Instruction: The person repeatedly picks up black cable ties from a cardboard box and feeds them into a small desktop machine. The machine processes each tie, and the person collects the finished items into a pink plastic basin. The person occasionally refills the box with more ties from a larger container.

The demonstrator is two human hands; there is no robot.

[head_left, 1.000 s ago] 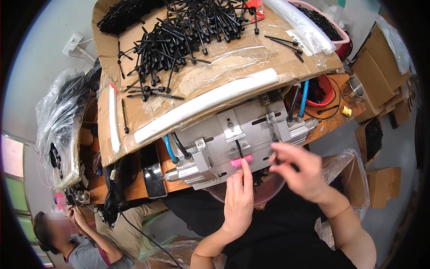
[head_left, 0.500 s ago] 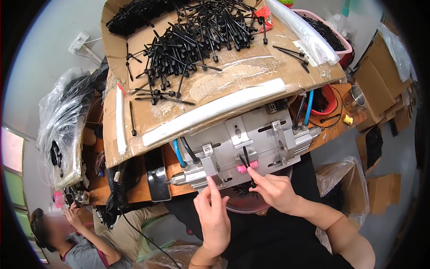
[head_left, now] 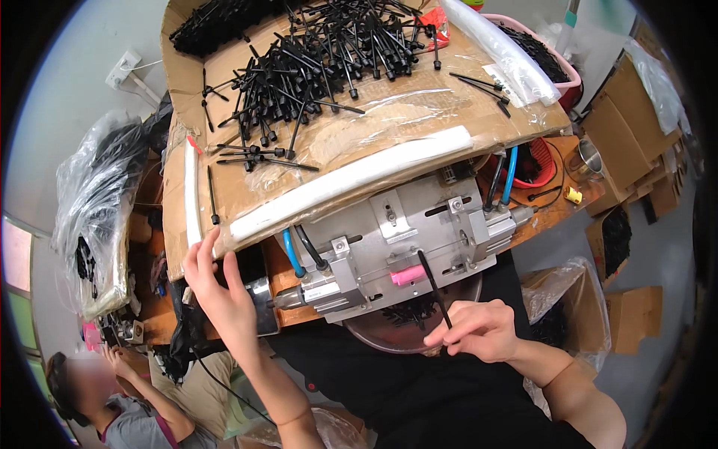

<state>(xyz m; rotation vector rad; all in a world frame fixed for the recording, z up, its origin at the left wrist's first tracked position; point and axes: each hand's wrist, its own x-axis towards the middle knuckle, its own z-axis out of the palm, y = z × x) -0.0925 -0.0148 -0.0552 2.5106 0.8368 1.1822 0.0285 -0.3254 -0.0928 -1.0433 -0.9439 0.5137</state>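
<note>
My right hand [head_left: 479, 329] pinches a thin black plastic rod [head_left: 434, 288], which slants up and left past the pink block [head_left: 407, 275]. That block sits at the front of a metal clamping fixture [head_left: 441, 221], and the rod's upper end lies in front of the fixture. My left hand [head_left: 226, 299] is at the front left corner of the cardboard tray [head_left: 359, 146], with its fingers apart and nothing in them. Just beyond its fingertips lies a single black rod [head_left: 213, 196]. A large heap of black rods [head_left: 307, 82] with wider ends covers the back of the tray.
Below the fixture, a bowl [head_left: 366, 340] holds more black pieces. Blue air hoses [head_left: 292, 254] run to the fixture's cylinders. A red basket [head_left: 542, 168] and metal cup [head_left: 585, 159] stand on the right. A co-worker [head_left: 138, 404] sits at the lower left.
My left hand has moved left and up, from the fixture's front to the tray corner. My right hand has drawn back toward me and right, bringing the rod away from the pink block.
</note>
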